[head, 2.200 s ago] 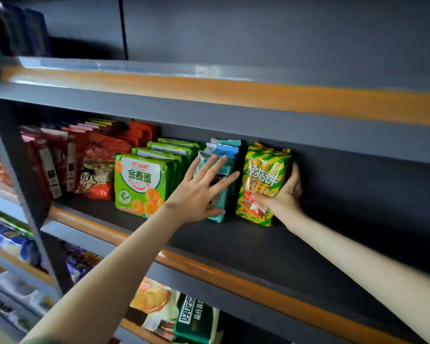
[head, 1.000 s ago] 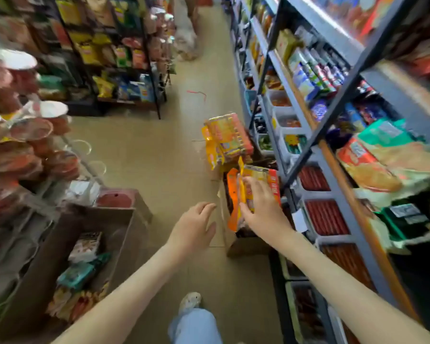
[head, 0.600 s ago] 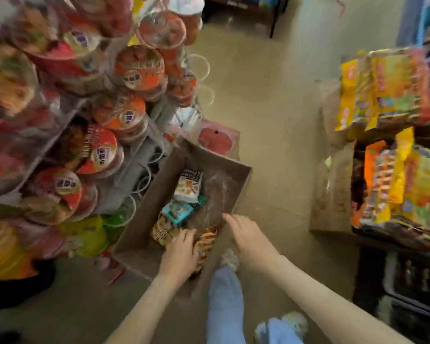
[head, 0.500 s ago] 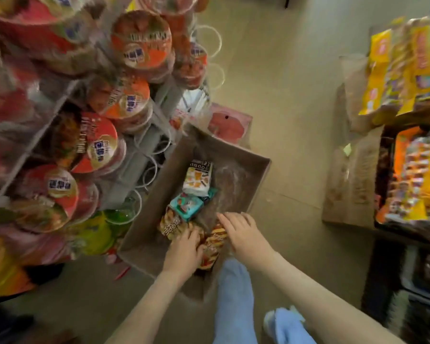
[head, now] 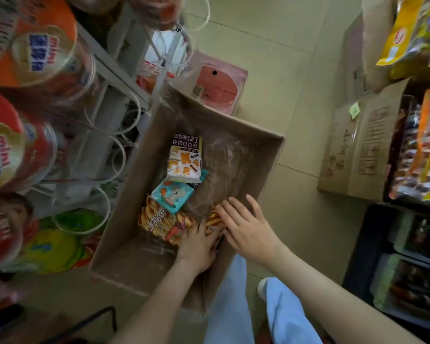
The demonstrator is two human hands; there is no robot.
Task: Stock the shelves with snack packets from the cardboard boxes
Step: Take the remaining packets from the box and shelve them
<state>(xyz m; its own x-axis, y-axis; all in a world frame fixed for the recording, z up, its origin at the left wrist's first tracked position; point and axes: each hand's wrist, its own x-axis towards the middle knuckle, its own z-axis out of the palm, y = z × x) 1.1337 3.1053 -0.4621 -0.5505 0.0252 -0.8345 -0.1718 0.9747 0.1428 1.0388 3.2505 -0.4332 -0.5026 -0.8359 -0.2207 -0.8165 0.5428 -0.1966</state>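
Note:
An open cardboard box (head: pixel 271 155) stands on the floor below me. Inside lie a white ABC biscuit packet (head: pixel 184 157), a teal packet (head: pixel 173 194) and yellow-red striped snack packets (head: pixel 163 222), partly under clear plastic film. My left hand (head: pixel 199 244) reaches down into the near end of the box and grips the striped packets; its fingertips are hidden. My right hand (head: pixel 246 227) lies beside it with straight fingers touching another striped packet (head: pixel 212 218) between the two hands.
A wire rack of cup-noodle tubs (head: pixel 35 50) crowds the left side. A second cardboard box (head: pixel 358 150) with orange packets stands at the right, by dark lower shelves (head: pixel 407 256). A pink flat pack (head: pixel 216 85) lies behind the box. My light-blue trouser legs (head: pixel 233 306) are below.
I turned from the shelf down to the floor box. Both hands dropped into it; the left has settled on the striped packets and the right has slid up beside it.

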